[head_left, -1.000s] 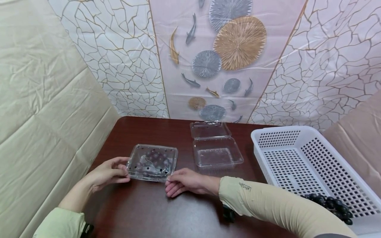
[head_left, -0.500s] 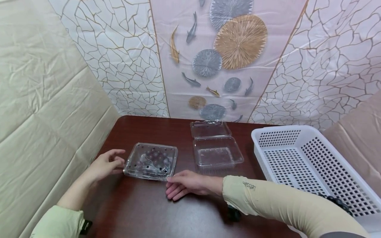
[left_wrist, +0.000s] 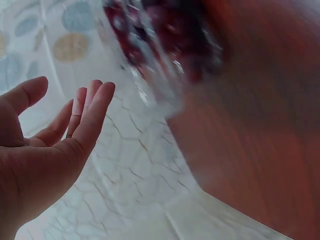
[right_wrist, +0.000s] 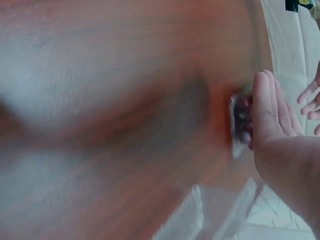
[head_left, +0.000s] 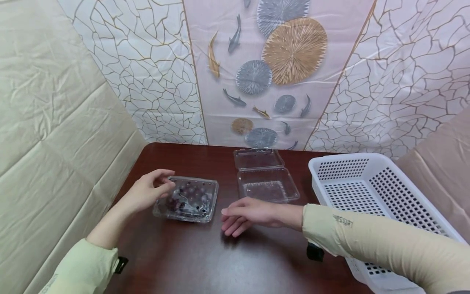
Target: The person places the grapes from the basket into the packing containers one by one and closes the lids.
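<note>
A see-through plastic clamshell box with its lid down lies on the left of the table. Dark red grapes show through its lid. My left hand is over the box's left side, fingers loosely bent and holding nothing. In the left wrist view the blurred box with grapes is apart from the fingertips. To the right of the box, my right hand hovers low over the table with relaxed fingers and nothing in them. The right wrist view shows that hand with its fingers extended.
A second see-through clamshell stands behind my right hand with its lid folded back. On the right is a white perforated plastic basket, partly covered by my right sleeve. The dark wooden table meets a patterned backdrop.
Both hands have come away from the grape box's edges. The left hand has moved up and right over its lid; the right hand has drawn back to the right.
</note>
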`<state>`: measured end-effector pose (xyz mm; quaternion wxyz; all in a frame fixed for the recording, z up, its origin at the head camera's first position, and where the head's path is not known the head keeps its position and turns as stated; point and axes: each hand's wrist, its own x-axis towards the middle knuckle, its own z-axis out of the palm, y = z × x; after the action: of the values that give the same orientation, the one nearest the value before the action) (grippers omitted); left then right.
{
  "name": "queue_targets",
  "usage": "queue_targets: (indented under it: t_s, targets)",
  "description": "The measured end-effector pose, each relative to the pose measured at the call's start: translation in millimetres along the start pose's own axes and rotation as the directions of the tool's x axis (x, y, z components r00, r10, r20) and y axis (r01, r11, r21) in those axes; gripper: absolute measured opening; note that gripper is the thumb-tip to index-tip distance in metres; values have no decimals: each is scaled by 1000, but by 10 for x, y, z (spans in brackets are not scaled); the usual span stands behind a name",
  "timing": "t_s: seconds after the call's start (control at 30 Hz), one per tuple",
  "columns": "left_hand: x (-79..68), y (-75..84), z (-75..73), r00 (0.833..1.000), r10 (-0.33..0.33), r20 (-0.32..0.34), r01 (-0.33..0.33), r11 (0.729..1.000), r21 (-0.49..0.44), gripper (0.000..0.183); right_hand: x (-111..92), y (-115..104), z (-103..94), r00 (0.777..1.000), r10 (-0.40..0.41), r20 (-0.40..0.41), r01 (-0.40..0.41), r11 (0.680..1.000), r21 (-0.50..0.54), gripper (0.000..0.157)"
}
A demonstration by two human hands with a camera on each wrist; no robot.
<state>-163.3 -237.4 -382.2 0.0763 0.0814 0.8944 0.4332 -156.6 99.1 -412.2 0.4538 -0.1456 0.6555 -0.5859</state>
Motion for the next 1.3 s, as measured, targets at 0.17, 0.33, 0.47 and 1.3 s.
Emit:
queue_targets:
  t_s: [0.17, 0.33, 0.47, 1.3]
  targets:
    - [153, 227, 169, 999, 11, 53, -7, 997, -74, 47, -228, -110, -182, 999, -29, -15, 28, 998, -48, 45]
    - [294, 428, 422, 993, -4, 116, 27, 979, -201, 47, -447, -162, -351, 998, -50, -32, 46, 994, -97, 45]
    - [380, 561, 637, 983, -41, 179, 85, 965, -248, 49, -623, -197, -496, 996, -78, -49, 71, 989, -131, 47]
    - [416, 809, 1707, 963, -216, 161, 253, 927, -275, 71, -1563, -289, -1184, 954, -182, -237, 118, 959, -259, 52]
